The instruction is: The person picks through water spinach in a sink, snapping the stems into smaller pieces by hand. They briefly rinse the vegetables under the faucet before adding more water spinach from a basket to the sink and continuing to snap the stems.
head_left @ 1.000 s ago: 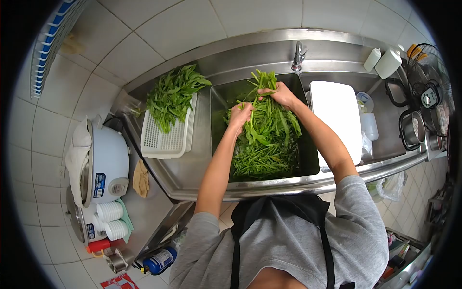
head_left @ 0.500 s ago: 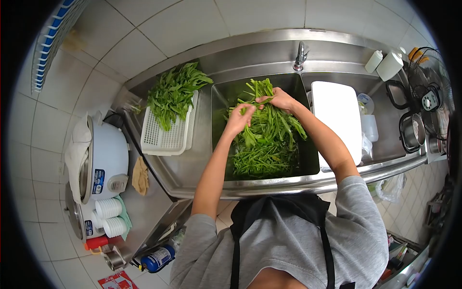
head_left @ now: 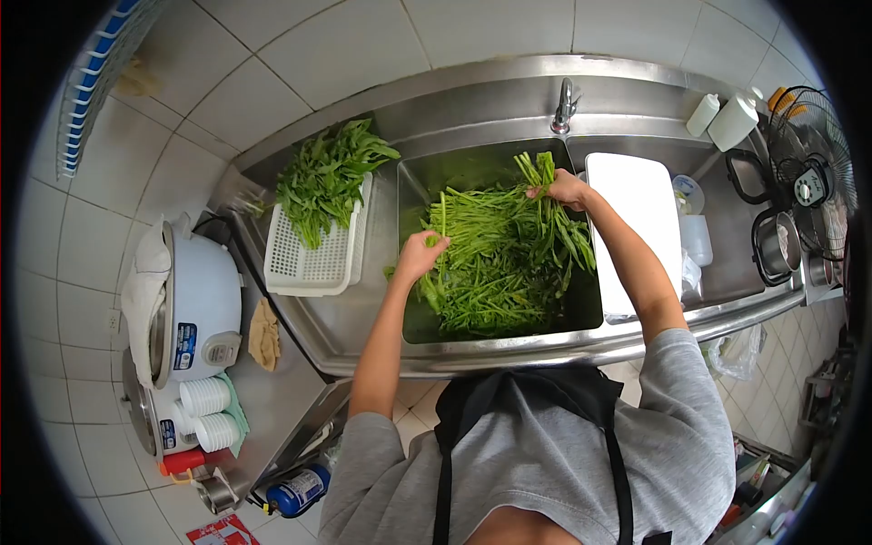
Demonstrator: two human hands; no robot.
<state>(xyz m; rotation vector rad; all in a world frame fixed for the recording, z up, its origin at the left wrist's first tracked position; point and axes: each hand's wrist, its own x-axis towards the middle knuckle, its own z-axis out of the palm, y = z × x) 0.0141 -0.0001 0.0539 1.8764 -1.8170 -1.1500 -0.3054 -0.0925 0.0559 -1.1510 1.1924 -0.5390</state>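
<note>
Long-stemmed leafy greens [head_left: 495,241] fill much of the sink basin [head_left: 431,162]. My right hand [head_left: 567,189] is closed around a bunch of these greens near the basin's right wall; their stem ends stick up above the fist and leaves hang below it. Over the left side of the basin, my left hand [head_left: 421,254] is closed on a few stems, with leaves drooping under it. On the drainboard to the left, a white perforated basket [head_left: 304,259] bears a heap of similar greens [head_left: 329,182].
A faucet [head_left: 565,107] rises behind the basin. Right of it lies a white board or lid [head_left: 634,232], with plastic containers beyond. White bottles [head_left: 734,124] and a fan [head_left: 808,189] stand far right. A rice cooker [head_left: 204,300] and stacked white cups [head_left: 207,395] are at left.
My hands have spread apart from the middle of the basin. The right one moved right with a bunch of greens; the left moved left and nearer to me with a few stems.
</note>
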